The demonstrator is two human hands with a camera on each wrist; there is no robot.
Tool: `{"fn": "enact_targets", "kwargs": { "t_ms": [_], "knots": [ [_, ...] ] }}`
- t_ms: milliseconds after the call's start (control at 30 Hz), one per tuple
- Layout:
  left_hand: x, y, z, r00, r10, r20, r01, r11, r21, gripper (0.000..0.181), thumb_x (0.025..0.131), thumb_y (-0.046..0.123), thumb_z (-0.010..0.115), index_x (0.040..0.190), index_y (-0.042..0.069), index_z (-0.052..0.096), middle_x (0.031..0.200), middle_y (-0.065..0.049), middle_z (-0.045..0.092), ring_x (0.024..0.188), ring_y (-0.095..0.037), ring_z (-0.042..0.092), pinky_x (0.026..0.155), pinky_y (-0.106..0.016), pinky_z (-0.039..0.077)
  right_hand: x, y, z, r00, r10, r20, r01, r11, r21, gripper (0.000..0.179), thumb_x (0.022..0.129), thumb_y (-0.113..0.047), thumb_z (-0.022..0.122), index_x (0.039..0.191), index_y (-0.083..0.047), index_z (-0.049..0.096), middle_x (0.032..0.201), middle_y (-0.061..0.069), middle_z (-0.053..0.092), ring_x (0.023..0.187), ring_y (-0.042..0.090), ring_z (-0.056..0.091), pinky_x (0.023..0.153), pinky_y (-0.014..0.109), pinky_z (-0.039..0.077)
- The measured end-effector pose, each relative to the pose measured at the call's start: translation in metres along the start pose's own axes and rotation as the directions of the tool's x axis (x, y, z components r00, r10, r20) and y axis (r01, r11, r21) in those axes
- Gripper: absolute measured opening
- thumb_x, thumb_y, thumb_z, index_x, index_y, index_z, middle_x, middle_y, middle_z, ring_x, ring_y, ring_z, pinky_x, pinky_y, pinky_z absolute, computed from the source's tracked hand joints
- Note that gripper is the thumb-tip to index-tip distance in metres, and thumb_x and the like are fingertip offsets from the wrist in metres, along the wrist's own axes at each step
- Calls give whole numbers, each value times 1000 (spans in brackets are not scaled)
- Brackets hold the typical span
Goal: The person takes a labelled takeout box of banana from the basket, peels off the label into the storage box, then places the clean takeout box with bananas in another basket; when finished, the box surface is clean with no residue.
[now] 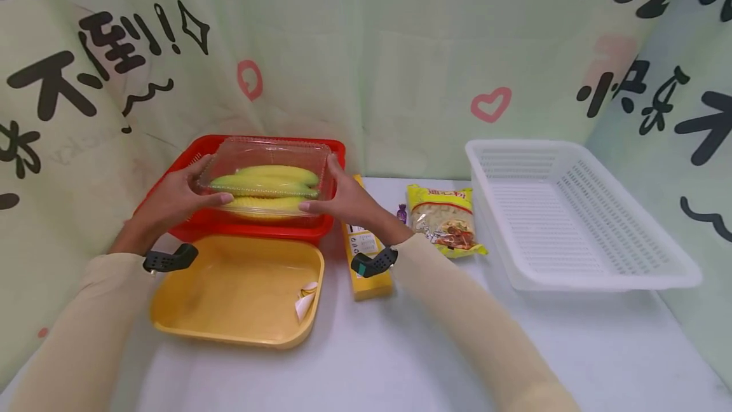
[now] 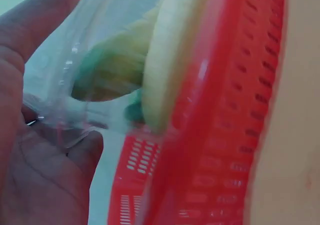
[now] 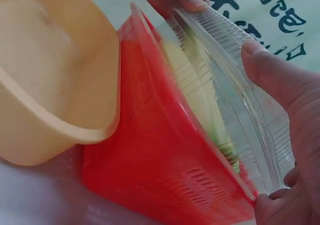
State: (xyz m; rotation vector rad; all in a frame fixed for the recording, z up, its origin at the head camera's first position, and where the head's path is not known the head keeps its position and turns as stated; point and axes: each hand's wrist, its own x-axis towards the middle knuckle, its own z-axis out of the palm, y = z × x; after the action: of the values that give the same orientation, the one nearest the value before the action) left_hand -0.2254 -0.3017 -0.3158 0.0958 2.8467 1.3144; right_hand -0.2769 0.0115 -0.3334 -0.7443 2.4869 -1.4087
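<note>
A clear plastic box with ridged edges is tilted over the red basket. My left hand grips its left side, thumb over the front edge. On the opposite side, my right hand holds it the same way, as the right wrist view shows with the thumb on the ridged plastic. Several long yellow-green pieces that look like bananas or corn show through the plastic. Whether they lie inside the box or in the basket under it, I cannot tell.
A yellow tub holding a crumpled wrapper stands before the basket. Right of it lie a yellow carton, a small purple item and a yellow food bag. A white basket stands at the right, a printed curtain behind.
</note>
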Motion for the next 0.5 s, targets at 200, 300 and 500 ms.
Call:
{"fn": "enact_targets", "kwargs": {
  "t_ms": [200, 300, 500],
  "knots": [
    [5, -7, 1, 999, 2, 33, -3, 1000, 14, 106, 82, 47, 76, 158, 20, 6, 149, -23, 35, 117, -41, 48, 83, -48, 53, 8, 8, 4, 1000, 5, 16, -5, 1000, -17, 114, 78, -47, 78, 157, -18, 1, 163, -2, 6, 146, 23, 17, 106, 46, 37],
    [6, -10, 1, 999, 0, 33, -1, 999, 35, 107, 80, 48, 77, 158, 22, 7, 147, -22, 38, 114, -40, 50, 82, -46, 54, 9, 10, 7, 999, 12, 33, -11, 1000, -25, 114, 79, -47, 77, 157, -17, 0, 163, -1, 5, 146, 23, 15, 108, 46, 35],
    [9, -16, 0, 999, -15, 37, 12, 996, 88, 108, 81, 47, 77, 157, 14, 8, 144, -26, 40, 112, -41, 50, 84, -49, 53, 13, 9, 14, 999, 12, 37, -9, 997, -77, 113, 79, -45, 77, 158, -15, 1, 163, 0, 3, 147, 22, 10, 108, 46, 35]
  ]
}}
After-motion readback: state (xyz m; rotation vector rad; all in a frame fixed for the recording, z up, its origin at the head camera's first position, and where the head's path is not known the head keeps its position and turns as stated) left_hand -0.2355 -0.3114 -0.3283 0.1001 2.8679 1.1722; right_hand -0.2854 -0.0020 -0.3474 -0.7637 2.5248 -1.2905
